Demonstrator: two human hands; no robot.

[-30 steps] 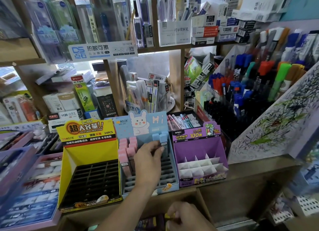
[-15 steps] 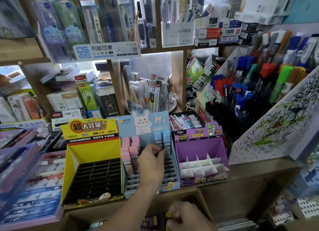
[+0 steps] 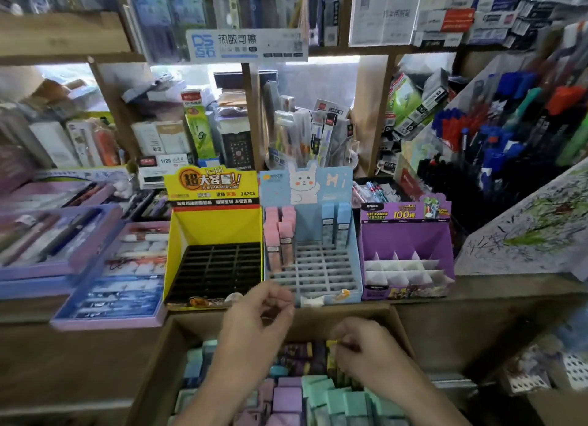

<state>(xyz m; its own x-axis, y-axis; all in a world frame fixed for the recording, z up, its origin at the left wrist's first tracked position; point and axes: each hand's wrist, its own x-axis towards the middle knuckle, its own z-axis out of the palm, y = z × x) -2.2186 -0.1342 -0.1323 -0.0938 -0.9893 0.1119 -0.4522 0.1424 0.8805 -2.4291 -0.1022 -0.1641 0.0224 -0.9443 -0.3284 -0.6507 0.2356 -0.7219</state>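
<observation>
A light blue display box with a rabbit header (image 3: 305, 183) stands on the shelf. Its grid holds two blue eraser boxes (image 3: 335, 222) at the back right and several pink ones (image 3: 280, 231) at the left. My left hand (image 3: 257, 317) hovers in front of this display, above the open cardboard carton (image 3: 165, 346), with loosely curled fingers and nothing in it. Inside the carton, my right hand (image 3: 359, 352) pinches a small box with a yellow end (image 3: 332, 343). The carton holds several purple, mint and blue small boxes (image 3: 318, 397).
A yellow display with a bare black grid (image 3: 213, 228) stands left of the blue one, and a purple display with white dividers (image 3: 407, 241) right of it. Trays of stationery (image 3: 111, 266) lie at the left. A pen rack (image 3: 509, 133) and a scribbled test board (image 3: 525, 228) rise at the right.
My left hand has let go of a blue eraser box in the display grid and drawn back toward the carton. The view has tipped downward, showing the carton's contents.
</observation>
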